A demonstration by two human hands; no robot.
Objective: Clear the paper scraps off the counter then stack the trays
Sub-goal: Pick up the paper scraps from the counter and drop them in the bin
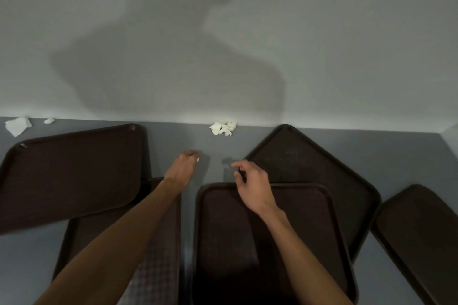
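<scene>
Left hand (183,168) curled on a scrap (197,160), gathering; right hand (250,181) loose, empty, short of wad (223,128) by wall (322,57)

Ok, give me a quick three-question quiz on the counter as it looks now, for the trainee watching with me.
1. How many trays are in view?
2. True or false: the crumpled paper wad lies on a tray.
3. Which of the hands shows a white bit at its fingertips: A, left hand; B, right hand?
Key: 1 five; 2 false, it lies on the counter by the wall; 3 A.
</scene>
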